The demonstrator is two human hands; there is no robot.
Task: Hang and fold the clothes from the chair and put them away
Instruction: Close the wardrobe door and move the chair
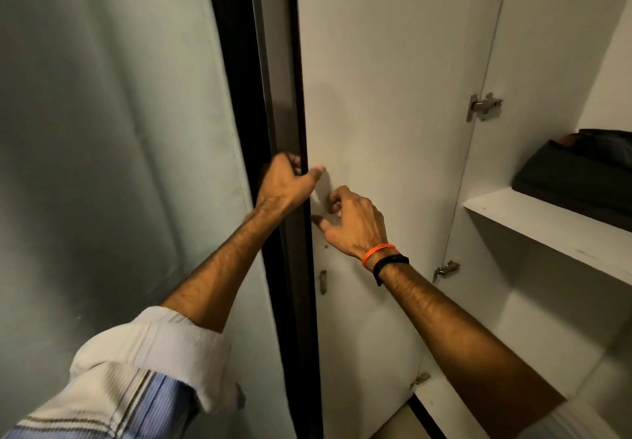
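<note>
A white wardrobe door (383, 96) stands open in front of me, its inner face toward me. My left hand (287, 182) grips the door's dark outer edge (294, 124), fingers curled round it and thumb on the inner face. My right hand (352, 219) is close against the door's inner face just beside the left, fingers loosely curled with nothing seen in them; whether it touches the door is unclear. Dark folded clothes (574, 168) lie on a white shelf (547, 223) inside the wardrobe at the right. The chair is out of view.
A grey-white wall or panel (109, 131) fills the left side. Metal hinges (484, 106) join the door to the wardrobe side. A lower compartment (513, 329) opens under the shelf. A small latch piece (322, 281) sits low on the door.
</note>
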